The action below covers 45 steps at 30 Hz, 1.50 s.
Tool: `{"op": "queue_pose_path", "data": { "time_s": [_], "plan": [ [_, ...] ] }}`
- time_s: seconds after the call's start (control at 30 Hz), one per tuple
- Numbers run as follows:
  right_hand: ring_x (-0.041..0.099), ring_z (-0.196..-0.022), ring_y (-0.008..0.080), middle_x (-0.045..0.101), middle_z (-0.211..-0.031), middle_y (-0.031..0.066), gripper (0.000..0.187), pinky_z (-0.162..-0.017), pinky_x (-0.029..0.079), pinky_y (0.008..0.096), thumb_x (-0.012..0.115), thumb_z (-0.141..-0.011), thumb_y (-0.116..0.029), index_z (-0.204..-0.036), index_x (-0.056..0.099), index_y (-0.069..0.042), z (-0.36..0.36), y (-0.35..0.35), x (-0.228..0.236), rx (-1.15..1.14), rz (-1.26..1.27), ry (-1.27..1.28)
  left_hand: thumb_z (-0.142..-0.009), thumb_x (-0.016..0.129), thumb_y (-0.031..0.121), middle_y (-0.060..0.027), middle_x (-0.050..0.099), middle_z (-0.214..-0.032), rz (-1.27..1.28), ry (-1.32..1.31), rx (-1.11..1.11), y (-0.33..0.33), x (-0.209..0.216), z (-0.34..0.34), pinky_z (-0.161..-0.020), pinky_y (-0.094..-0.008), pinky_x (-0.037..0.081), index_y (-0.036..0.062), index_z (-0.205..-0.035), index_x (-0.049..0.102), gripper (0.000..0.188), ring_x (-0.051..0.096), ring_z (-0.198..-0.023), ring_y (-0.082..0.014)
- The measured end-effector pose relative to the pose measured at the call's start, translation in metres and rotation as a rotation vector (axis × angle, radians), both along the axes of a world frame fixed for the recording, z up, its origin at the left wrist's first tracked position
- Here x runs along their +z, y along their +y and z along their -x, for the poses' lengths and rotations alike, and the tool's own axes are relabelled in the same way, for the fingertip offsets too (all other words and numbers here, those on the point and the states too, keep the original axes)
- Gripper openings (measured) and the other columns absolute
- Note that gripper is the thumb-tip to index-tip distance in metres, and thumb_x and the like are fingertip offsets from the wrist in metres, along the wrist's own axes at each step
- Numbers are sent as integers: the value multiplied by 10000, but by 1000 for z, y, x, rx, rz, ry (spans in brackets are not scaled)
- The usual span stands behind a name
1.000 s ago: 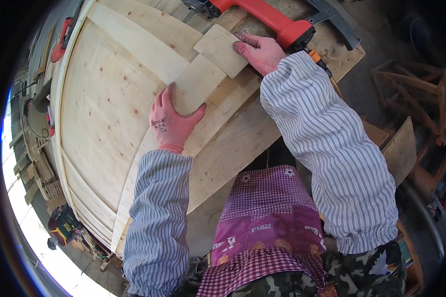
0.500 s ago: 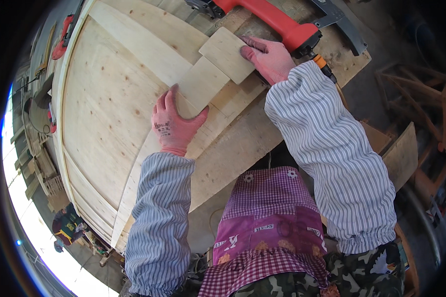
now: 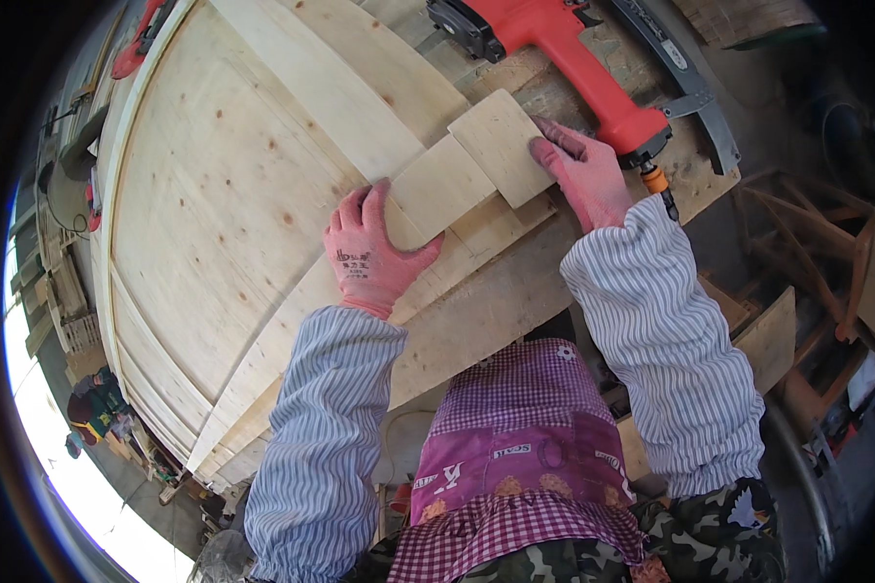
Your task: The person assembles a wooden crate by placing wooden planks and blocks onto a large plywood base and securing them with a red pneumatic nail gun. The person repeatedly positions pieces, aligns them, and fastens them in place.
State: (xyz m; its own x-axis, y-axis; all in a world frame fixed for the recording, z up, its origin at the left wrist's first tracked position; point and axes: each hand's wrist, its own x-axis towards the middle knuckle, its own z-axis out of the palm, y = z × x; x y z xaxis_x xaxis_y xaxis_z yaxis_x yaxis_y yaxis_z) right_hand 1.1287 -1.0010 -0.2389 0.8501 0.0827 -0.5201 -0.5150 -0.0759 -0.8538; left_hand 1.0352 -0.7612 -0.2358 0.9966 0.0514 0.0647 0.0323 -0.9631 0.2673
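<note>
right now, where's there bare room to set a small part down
The broadest free patch is the knotty plywood panel, bordered by the pale rim on its left and the pale plank and left hand on its right. Further right it's crowded: two small boards, the right hand and red tool sit close together.

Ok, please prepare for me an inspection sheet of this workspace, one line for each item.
Surface: wooden panel, knotted, with a pale strip along it.
Work pieces: left piece and right piece, small flat boards, set end to end; whether they overlap slightly is unclear.
Clutter: red tool beyond the right hand.
Hands: both gloved; left hand curves around the left piece's end, right hand's fingers are at the right piece's edge.
Cables: orange connector on the red tool; beyond it, mostly hidden.
Surroundings: brown frame at right.
</note>
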Motion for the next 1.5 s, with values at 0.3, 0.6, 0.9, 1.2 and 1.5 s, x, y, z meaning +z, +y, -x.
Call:
{"op": "queue_pose_path", "data": {
  "time_s": [0.3,0.6,0.9,1.2,1.5],
  "plan": [
    [576,-1096,117,659,-1215,81,405,-989,415,252,650,-922,-145,-1303,585,-24,1,-2,3,-14,-43,57,-569,828,419,-151,548,-1201,-24,39,6,-2,4,0,-957,-487,421,92,-1275,528,834,528,-1123,-334],
    [553,-1140,121,620,-1267,90,463,-1013,403,260,663,-919,-167,-1329,546,13,-1,-7,0,62,-63,10,-653,794,490,-159,536,-1208,60,94,32,1,11,0,-948,-482,406,126,-1262,551,750,504,-1133,-340],
    [555,-1164,153,615,-1262,85,424,-1027,396,273,651,-919,-125,-1311,568,10,0,6,15,-61,24,106,-794,715,239,-119,621,-1032,229,-11,227,-1,7,-19,-815,-454,468,80,-1015,615,290,599,-922,-346],
    [486,-1256,184,545,-1359,115,505,-1092,332,311,624,-944,-202,-1383,489,8,-11,10,28,36,123,253,-742,728,281,-75,612,-1005,211,42,241,0,8,-20,-770,-440,454,133,-981,600,309,602,-903,-301],
    [509,-1213,159,576,-1311,92,557,-1063,362,295,698,-896,-238,-1367,515,-6,-22,20,29,-96,58,401,-718,734,281,-64,602,-987,241,46,236,3,5,-20,-746,-446,453,148,-969,598,314,601,-882,-301]
  ]
}}
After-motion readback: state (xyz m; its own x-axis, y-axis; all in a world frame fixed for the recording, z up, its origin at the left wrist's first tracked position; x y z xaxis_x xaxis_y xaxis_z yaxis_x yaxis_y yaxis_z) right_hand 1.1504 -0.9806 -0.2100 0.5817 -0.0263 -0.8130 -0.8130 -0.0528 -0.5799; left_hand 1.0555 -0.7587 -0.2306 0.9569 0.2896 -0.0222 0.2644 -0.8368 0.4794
